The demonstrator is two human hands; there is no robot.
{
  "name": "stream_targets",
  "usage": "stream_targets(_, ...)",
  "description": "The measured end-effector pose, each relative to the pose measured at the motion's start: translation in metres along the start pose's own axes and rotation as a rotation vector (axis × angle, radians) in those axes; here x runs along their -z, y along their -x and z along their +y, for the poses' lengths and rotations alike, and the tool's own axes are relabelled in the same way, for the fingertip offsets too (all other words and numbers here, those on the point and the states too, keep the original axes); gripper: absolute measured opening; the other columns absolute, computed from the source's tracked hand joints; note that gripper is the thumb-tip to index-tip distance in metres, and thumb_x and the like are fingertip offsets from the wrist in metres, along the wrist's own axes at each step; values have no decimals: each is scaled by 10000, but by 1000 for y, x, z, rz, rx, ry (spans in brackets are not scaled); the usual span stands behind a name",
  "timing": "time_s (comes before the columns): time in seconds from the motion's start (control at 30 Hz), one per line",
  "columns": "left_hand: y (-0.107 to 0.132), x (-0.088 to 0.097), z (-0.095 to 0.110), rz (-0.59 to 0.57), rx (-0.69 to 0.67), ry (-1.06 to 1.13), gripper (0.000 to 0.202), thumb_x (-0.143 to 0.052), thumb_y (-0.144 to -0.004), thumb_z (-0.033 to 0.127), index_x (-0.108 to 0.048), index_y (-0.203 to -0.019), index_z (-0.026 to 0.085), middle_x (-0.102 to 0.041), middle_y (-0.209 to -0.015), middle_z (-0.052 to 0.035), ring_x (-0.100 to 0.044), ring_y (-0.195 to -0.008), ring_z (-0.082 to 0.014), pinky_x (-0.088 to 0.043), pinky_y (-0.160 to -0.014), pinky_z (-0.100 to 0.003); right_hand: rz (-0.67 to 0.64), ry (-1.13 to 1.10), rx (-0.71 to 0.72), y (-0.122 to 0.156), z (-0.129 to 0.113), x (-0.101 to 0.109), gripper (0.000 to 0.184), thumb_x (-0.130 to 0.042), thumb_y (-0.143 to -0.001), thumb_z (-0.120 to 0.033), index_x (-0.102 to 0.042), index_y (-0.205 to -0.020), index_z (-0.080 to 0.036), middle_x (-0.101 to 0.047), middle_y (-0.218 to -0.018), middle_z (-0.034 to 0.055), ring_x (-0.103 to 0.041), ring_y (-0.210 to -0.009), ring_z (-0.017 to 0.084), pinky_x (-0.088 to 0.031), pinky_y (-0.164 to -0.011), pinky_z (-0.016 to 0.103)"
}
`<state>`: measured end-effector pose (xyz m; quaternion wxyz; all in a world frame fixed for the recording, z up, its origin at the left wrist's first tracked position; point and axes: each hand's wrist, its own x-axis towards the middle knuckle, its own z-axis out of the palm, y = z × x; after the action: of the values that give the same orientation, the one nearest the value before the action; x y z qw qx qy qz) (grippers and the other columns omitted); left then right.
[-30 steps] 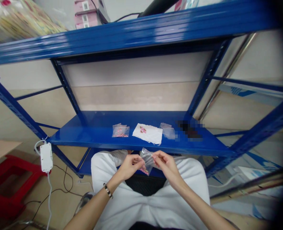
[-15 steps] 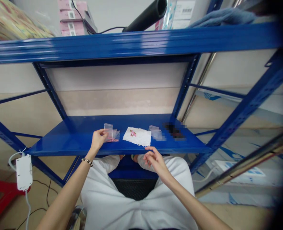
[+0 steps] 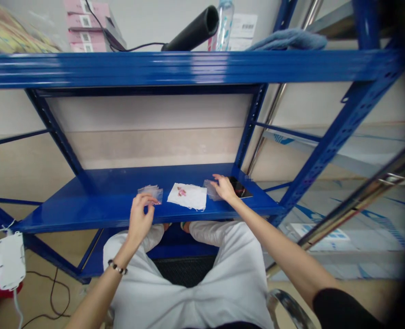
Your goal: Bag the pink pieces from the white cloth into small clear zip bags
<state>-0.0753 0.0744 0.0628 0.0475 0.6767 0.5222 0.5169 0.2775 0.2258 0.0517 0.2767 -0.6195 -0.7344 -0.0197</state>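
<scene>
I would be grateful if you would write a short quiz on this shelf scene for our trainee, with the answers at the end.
1. Which hand wears the beaded bracelet, left or right?
2. True or false: the right hand is touching a clear plastic bag on the blue metal shelf.
3. What lies on the shelf between that bag and the other clear bag: A) a white sheet with a pink mark, B) a water bottle, or C) a black tube?

Key: 1. Left. 2. True. 3. A.
</scene>
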Motion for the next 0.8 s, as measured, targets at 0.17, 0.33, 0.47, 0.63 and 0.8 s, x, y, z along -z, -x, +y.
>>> stream_targets(0.17,63,-28,40,-245,-75,160,273,-437,-843,75,-660,-856,232,-605,-1118,-71,-522,-1120,-241,-387,-997,-410,-59,30,-10,-33,7,-10,249,-693,-832,-370,-723,-998,-186,-687,-995,124,-554,-993,274,-421,-832,346)
stream_targets(0.33,90,-46,24,-357,-49,207,299,-418,-822,42,-649,-757,220,-621,-1024,-68,-543,-1048,-237,-401,-946,-416,-125,12,-4,-39,13,-11,181,-718,-810,-370,-741,-855,-196,-707,-858,76,-573,-857,213,-408,-743,288)
stream_targets(0.47,85,-47,19,-314,16,254,294,-420,-832,52,-649,-750,217,-631,-970,-63,-556,-993,-230,-412,-920,-402,-133,-22,-2,-36,15,-7,212,-754,-763,-365,-744,-875,-185,-720,-858,75,-588,-844,205,-405,-723,268)
stream_targets(0.63,85,-45,24,-305,41,291,291,-424,-836,50,-645,-727,206,-638,-926,-63,-562,-955,-222,-413,-902,-385,-82,-124,2,-32,12,8,101,-689,-800,-253,-711,-764,-161,-726,-783,71,-623,-745,188,-419,-679,259)
stream_targets(0.8,86,-45,33,-303,91,392,248,-437,-909,135,-664,-829,192,-642,-930,-68,-575,-943,-205,-420,-878,-352,40,-248,16,-7,-3,41,138,-536,-897,-258,-629,-863,-163,-721,-794,77,-653,-751,197,-441,-686,268)
